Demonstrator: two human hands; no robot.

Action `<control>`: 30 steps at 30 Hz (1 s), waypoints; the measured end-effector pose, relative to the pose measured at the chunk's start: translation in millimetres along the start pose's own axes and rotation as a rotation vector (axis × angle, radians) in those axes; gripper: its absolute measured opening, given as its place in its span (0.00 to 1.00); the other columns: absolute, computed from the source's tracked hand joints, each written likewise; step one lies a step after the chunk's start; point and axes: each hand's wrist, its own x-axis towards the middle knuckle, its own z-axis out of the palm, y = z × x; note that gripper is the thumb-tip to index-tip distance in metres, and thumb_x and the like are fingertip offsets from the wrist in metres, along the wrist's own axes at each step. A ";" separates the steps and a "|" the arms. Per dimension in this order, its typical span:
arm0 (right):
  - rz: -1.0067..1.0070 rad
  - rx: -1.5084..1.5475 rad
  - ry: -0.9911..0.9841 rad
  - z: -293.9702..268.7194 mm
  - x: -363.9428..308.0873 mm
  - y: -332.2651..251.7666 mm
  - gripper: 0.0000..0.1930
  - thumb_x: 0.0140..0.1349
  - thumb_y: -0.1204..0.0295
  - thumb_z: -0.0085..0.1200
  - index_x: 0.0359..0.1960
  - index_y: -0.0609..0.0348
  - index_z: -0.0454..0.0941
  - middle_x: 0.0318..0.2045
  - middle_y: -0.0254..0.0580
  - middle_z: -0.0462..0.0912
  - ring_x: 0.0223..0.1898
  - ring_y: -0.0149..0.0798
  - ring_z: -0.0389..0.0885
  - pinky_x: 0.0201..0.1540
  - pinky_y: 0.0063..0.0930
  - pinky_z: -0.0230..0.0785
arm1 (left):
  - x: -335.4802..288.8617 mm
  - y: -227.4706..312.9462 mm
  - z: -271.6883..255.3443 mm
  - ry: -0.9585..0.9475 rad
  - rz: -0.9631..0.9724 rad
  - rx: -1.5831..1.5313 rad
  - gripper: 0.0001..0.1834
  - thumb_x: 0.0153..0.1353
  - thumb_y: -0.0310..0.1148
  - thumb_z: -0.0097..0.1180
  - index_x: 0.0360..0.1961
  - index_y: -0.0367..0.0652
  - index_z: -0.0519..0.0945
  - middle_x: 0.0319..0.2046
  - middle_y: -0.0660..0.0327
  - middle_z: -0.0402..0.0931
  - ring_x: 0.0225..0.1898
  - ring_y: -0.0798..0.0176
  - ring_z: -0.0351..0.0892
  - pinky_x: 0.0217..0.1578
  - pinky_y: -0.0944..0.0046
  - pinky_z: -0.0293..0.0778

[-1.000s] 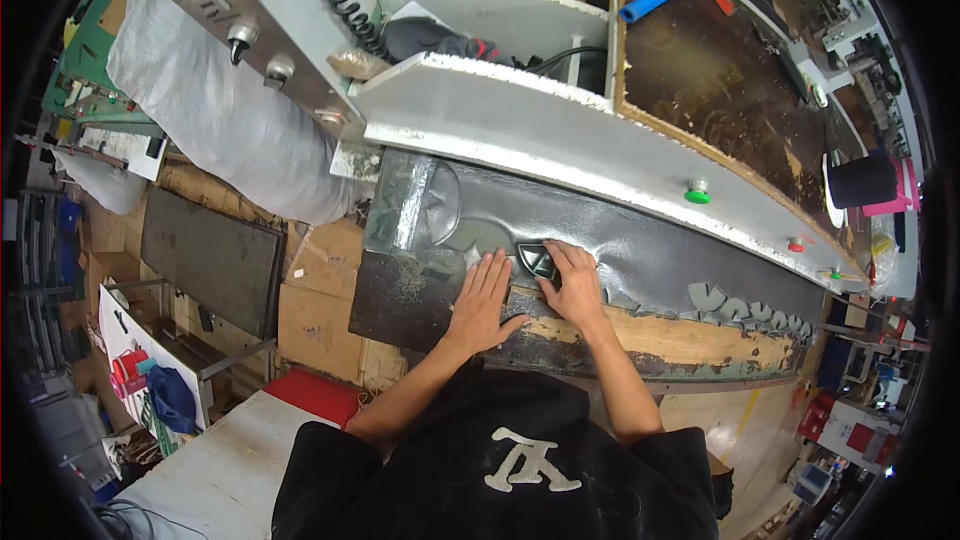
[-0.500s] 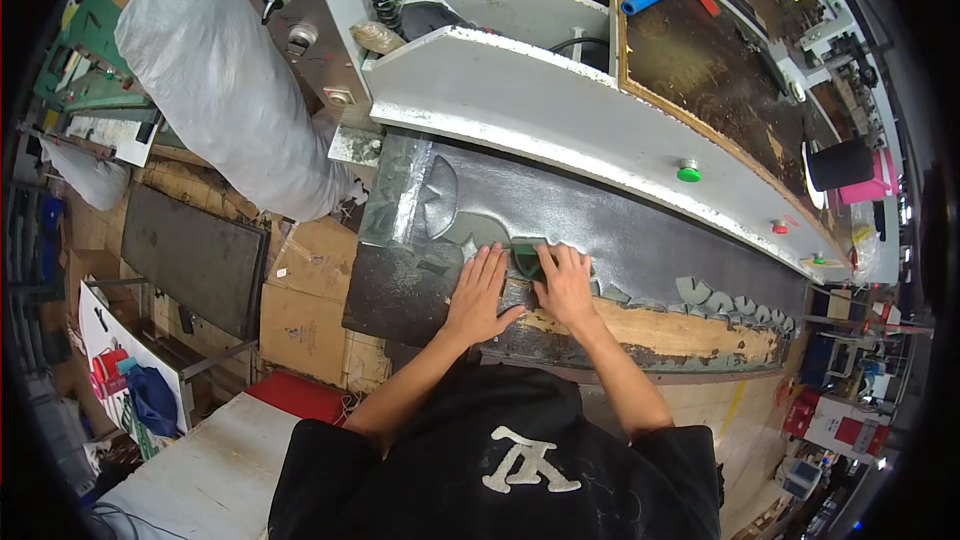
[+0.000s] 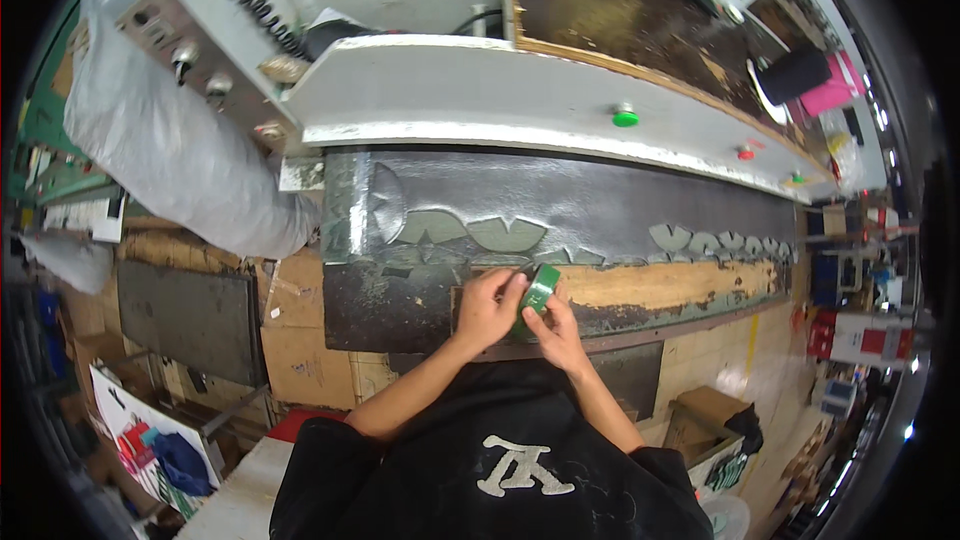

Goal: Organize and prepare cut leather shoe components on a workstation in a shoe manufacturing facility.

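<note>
A green roll of tape (image 3: 541, 287) stands on edge between my two hands, close to my chest. My left hand (image 3: 487, 307) grips its left side with the fingers curled over it. My right hand (image 3: 558, 331) holds it from below and the right. Both hands rest over the lower lip of a long dark metal machine bed (image 3: 620, 210), where a worn wooden strip (image 3: 660, 285) runs to the right. Pale green zigzag cut-out pieces (image 3: 470, 233) lie on the dark bed just beyond my hands.
A grey machine beam (image 3: 480, 100) with green (image 3: 625, 118) and red (image 3: 745, 153) buttons spans the view above the bed. A grey plastic-wrapped bundle (image 3: 170, 155) lies at left. Cardboard sheets (image 3: 300, 340) and boxes (image 3: 705, 410) sit on the floor below.
My hands have pulled back from the dark bed toward my body. The green tape roll, earlier lying flat under my fingers, is now lifted on edge between both hands.
</note>
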 end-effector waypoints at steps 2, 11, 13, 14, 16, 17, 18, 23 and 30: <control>-0.064 0.033 -0.005 -2.3 2.9 0.6 0.20 0.73 0.76 0.61 0.65 0.61 0.80 0.63 0.39 0.68 0.57 0.35 0.75 0.63 0.28 0.68 | 10.9 -18.1 0.6 0.062 0.011 0.173 0.12 0.71 0.35 0.63 0.35 0.36 0.85 0.26 0.49 0.83 0.29 0.50 0.85 0.32 0.54 0.75; 0.310 0.235 0.282 -87.3 75.6 42.1 0.33 0.68 0.61 0.71 0.67 0.68 0.74 0.37 0.39 0.87 0.41 0.38 0.87 0.44 0.35 0.79 | 72.1 -12.8 -14.4 0.355 0.295 0.772 0.35 0.62 0.43 0.72 0.65 0.38 0.75 0.57 0.46 0.77 0.60 0.41 0.77 0.63 0.44 0.70; 0.257 -0.207 0.116 -109.0 84.9 47.7 0.32 0.65 0.64 0.73 0.66 0.67 0.75 0.37 0.42 0.86 0.38 0.44 0.87 0.43 0.38 0.79 | 66.1 -25.0 18.0 -0.021 0.193 0.638 0.39 0.61 0.45 0.73 0.69 0.39 0.72 0.63 0.44 0.74 0.63 0.39 0.74 0.64 0.43 0.70; 0.197 -0.666 -0.021 -119.7 86.5 52.1 0.31 0.62 0.67 0.74 0.64 0.66 0.77 0.37 0.46 0.86 0.35 0.49 0.86 0.41 0.41 0.80 | 65.3 -20.0 39.0 -0.108 0.147 0.664 0.40 0.61 0.45 0.73 0.70 0.39 0.72 0.64 0.43 0.73 0.64 0.39 0.74 0.65 0.43 0.70; 0.144 -0.673 0.019 -129.2 87.5 54.6 0.30 0.54 0.70 0.76 0.60 0.62 0.80 0.36 0.51 0.82 0.38 0.57 0.83 0.45 0.48 0.77 | 66.6 -21.0 72.5 -0.187 0.086 0.706 0.41 0.61 0.44 0.73 0.71 0.38 0.71 0.64 0.42 0.73 0.65 0.38 0.73 0.66 0.43 0.70; 0.002 -0.730 0.097 -135.5 91.3 51.0 0.28 0.54 0.70 0.76 0.58 0.60 0.81 0.39 0.53 0.83 0.44 0.56 0.82 0.49 0.48 0.74 | 68.2 -28.7 84.0 -0.030 0.106 0.626 0.41 0.61 0.43 0.73 0.71 0.38 0.71 0.65 0.43 0.73 0.66 0.38 0.73 0.67 0.43 0.69; -0.137 -0.789 0.183 -143.6 97.2 51.1 0.27 0.54 0.69 0.76 0.56 0.58 0.82 0.41 0.55 0.83 0.50 0.55 0.82 0.54 0.48 0.72 | 71.9 -39.4 95.0 0.121 0.133 0.539 0.41 0.62 0.42 0.73 0.72 0.38 0.70 0.66 0.43 0.73 0.67 0.38 0.72 0.68 0.44 0.68; -0.246 -0.496 0.201 -170.7 107.0 116.3 0.29 0.54 0.67 0.76 0.59 0.55 0.82 0.56 0.51 0.85 0.61 0.56 0.80 0.70 0.50 0.64 | 91.8 -56.3 118.5 0.313 0.266 0.678 0.37 0.56 0.34 0.75 0.67 0.42 0.76 0.59 0.47 0.79 0.64 0.41 0.74 0.63 0.48 0.68; -0.314 -0.545 0.171 -166.9 97.1 118.9 0.33 0.52 0.62 0.79 0.58 0.60 0.82 0.57 0.53 0.86 0.65 0.52 0.81 0.77 0.53 0.57 | 72.0 -82.6 119.0 0.359 0.248 0.504 0.25 0.54 0.33 0.78 0.54 0.41 0.86 0.49 0.52 0.84 0.53 0.45 0.81 0.56 0.50 0.72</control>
